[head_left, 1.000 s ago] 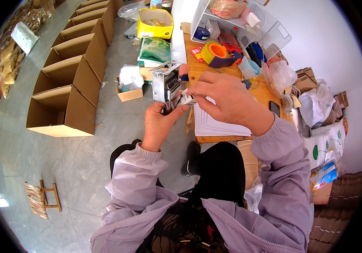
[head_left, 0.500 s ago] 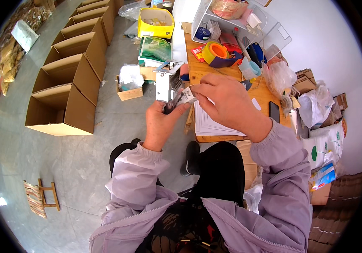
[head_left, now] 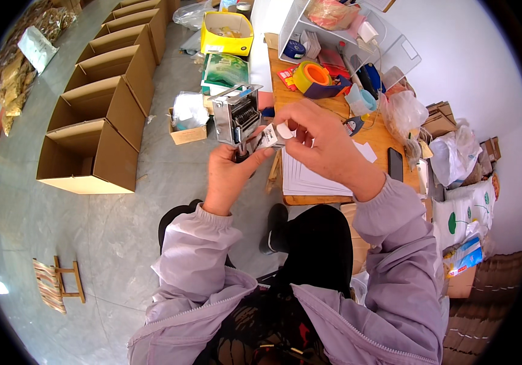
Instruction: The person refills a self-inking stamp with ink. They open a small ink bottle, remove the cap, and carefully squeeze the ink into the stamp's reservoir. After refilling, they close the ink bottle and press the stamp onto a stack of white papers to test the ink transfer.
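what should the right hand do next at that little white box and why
Probably get a secure pinch on the white flap with the right hand: the flap juts from the end of the small white box beside that hand, while the left hand holds the box plus the metal device.

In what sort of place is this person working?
Probably a packing workshop or storeroom: open cardboard boxes stand in a row on the grey floor, and a tape dispenser sits on the wooden table.
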`<state>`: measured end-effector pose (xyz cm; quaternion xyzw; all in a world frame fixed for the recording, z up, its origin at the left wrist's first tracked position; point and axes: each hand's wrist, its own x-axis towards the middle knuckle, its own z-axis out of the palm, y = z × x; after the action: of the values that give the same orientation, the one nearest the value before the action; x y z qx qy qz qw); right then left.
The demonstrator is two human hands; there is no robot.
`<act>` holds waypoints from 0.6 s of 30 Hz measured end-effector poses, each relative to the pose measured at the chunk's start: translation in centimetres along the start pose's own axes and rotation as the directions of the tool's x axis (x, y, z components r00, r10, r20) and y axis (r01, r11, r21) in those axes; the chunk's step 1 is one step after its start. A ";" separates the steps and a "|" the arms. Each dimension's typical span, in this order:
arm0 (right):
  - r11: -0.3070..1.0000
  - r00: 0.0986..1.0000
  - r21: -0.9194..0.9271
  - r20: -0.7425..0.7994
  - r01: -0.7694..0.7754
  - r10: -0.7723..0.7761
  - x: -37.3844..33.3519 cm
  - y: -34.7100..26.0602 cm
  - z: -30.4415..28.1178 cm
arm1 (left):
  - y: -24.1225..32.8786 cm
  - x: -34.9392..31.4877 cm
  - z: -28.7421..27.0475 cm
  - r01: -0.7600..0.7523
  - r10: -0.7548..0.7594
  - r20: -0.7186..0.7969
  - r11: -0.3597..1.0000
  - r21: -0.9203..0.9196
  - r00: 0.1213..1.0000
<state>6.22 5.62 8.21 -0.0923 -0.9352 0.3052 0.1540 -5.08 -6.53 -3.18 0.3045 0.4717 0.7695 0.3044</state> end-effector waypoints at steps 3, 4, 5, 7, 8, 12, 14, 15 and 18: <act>0.990 0.997 0.139 -0.074 -0.026 0.036 -0.3 0.4 0.7 | 0.3 0.0 0.3 0.023 -0.025 -0.028 0.998 -0.060 0.999; 0.981 0.995 0.192 -0.095 -0.023 0.042 -0.3 0.5 1.0 | 0.2 0.0 0.2 0.034 -0.036 -0.031 0.998 -0.061 0.999; 0.970 0.992 0.244 -0.115 -0.020 0.049 -0.4 0.6 1.2 | 0.0 0.0 0.0 0.045 -0.047 -0.034 0.997 -0.063 0.998; 0.955 0.981 0.296 -0.183 -0.003 0.060 -0.4 0.8 2.0 | 0.0 0.0 -0.2 0.044 -0.046 -0.048 0.998 -0.052 0.998; 0.955 0.971 0.295 -0.231 0.008 0.063 -0.4 0.8 2.5 | 0.0 0.0 0.0 0.031 -0.033 -0.058 0.999 -0.041 0.998; 0.895 0.927 0.446 -0.326 -0.022 0.186 -0.3 0.7 3.9 | 0.7 -0.2 0.1 0.045 -0.044 -0.085 0.999 0.004 0.995; 0.924 0.914 0.381 -0.373 -0.004 0.158 -0.3 0.5 4.5 | 0.3 -0.2 -0.5 0.029 -0.018 -0.101 0.993 0.114 0.995; 0.938 0.906 0.348 -0.397 0.003 0.144 -0.3 0.4 4.8 | 0.1 -0.2 -0.7 0.023 -0.005 -0.107 0.985 0.168 0.994; 0.966 0.877 0.257 -0.467 0.008 0.117 -0.4 0.1 5.5 | 0.3 -0.2 0.2 -0.027 0.028 -0.121 1.000 0.010 0.992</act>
<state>4.74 2.64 3.87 -0.1709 -0.8189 0.3930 0.3818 -4.84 -6.68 -2.88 0.2649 0.4884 0.7886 0.2635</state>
